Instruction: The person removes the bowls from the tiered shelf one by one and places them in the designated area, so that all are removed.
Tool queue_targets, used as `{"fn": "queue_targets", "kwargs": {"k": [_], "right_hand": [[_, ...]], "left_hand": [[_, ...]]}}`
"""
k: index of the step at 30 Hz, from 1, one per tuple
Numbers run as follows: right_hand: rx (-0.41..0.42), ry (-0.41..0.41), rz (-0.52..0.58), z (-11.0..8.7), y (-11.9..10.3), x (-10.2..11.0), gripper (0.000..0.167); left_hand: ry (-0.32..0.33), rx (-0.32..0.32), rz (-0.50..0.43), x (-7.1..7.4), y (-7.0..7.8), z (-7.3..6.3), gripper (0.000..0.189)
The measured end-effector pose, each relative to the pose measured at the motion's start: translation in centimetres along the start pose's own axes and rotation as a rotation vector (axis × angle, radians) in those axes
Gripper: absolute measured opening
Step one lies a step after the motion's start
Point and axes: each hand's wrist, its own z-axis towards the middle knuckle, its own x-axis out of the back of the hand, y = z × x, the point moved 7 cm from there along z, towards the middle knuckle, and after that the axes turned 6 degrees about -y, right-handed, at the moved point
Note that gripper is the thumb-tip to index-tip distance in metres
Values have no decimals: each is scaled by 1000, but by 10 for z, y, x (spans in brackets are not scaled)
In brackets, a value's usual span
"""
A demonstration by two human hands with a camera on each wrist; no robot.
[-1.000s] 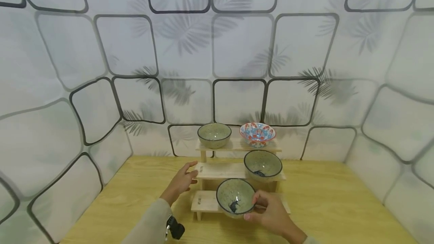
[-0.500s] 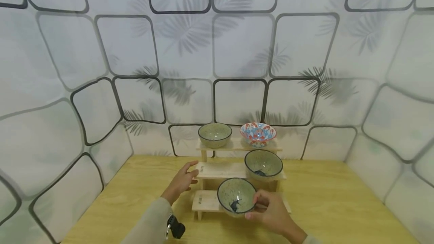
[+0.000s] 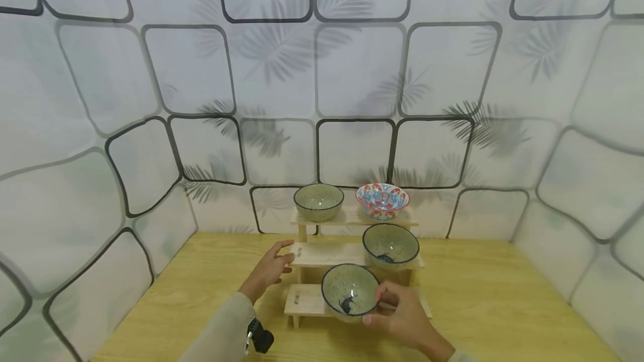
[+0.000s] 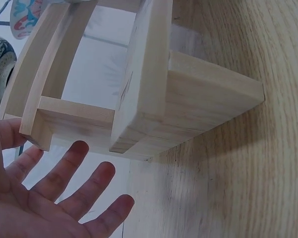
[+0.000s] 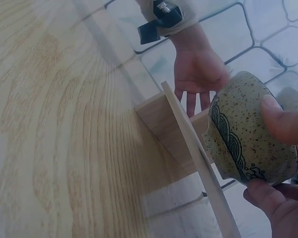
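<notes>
My right hand (image 3: 406,317) grips a speckled green bowl (image 3: 347,286) by its right side. The bowl has a dark rim and a dark blue mark inside, and sits over the lowest step of a three-step wooden stand (image 3: 324,252). In the right wrist view, thumb and fingers pinch the bowl (image 5: 251,126), whose outside carries a dark wave pattern; its foot is right at the step board. My left hand (image 3: 269,270) is at the left end of the middle step. In the left wrist view, the fingers of that hand (image 4: 44,196) are spread, fingertips by the board's end.
A second green bowl (image 3: 390,244) stands on the right of the middle step. On the top step are another green bowl (image 3: 318,203) at left and a red-and-blue patterned bowl (image 3: 382,201) at right. The stand rests on a wood-grain table (image 3: 483,295), with patterned walls behind.
</notes>
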Motion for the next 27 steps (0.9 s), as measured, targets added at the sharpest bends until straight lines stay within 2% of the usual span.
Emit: {"fn": "queue_targets", "kwargs": {"k": [10, 19, 27], "right_hand": [[58, 2, 4, 3, -7, -3, 38], [57, -31, 30, 2, -2, -11, 39], [12, -29, 60, 0, 1, -20, 38]], "left_hand": [[-9, -6, -9, -2, 2, 0, 50], [-29, 8, -40, -3, -4, 1, 53], [-10, 1, -50, 1, -6, 3, 49]]}}
